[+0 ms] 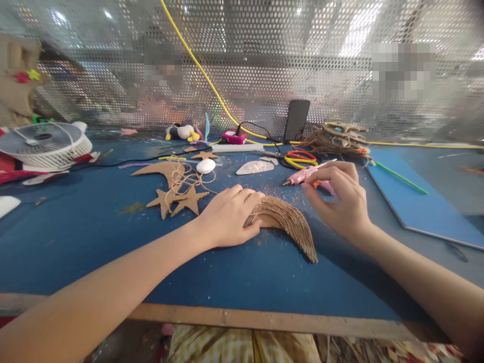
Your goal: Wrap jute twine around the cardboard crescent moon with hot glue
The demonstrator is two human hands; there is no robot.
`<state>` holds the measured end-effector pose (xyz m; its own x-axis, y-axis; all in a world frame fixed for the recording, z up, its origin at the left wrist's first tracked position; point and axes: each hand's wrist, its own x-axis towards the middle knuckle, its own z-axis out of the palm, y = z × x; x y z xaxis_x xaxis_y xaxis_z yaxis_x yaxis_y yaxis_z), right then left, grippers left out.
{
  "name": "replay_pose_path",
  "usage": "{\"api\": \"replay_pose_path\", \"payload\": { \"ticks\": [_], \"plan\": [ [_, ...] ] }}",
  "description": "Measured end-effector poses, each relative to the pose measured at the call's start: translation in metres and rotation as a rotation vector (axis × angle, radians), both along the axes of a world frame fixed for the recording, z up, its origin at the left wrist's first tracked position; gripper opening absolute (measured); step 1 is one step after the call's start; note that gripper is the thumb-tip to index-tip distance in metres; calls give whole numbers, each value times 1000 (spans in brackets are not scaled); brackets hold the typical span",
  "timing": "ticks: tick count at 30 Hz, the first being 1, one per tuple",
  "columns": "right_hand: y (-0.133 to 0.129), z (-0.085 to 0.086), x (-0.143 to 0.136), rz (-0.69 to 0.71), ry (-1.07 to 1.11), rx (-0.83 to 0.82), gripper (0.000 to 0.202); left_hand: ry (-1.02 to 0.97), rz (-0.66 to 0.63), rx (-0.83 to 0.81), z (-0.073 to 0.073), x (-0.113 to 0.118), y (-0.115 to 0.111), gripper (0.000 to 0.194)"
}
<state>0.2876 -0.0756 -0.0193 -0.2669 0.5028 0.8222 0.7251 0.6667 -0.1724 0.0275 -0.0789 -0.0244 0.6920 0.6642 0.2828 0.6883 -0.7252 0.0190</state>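
My left hand lies palm down on the left end of a crescent moon shape wrapped in brown twine, pressing it onto the blue table. Just right of it, my right hand hovers above the crescent's upper end and grips a pink glue gun, whose nozzle points left. The rest of the crescent curves down to the right, uncovered.
Cardboard stars, a bare cardboard moon and loose twine lie to the left. Scissors, a phone, a twine coil sit behind. A white fan stands far left, a blue board right. Perforated screen behind.
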Motion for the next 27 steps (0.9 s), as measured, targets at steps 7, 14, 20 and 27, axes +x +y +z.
{"api": "replay_pose_path", "payload": {
  "ticks": [7,14,20,27],
  "plan": [
    [4,-9,3,-16,291,-181,5,-3,-3,-87,1,-2,0,60],
    [11,-5,12,-93,258,-148,21,-31,14,-122,-1,-2,3,60],
    [34,-12,30,-142,-134,-137,17,5,31,-116,0,-2,3,65],
    [40,-27,39,-225,-468,-252,19,19,21,-93,0,-2,2,65]
  ]
}}
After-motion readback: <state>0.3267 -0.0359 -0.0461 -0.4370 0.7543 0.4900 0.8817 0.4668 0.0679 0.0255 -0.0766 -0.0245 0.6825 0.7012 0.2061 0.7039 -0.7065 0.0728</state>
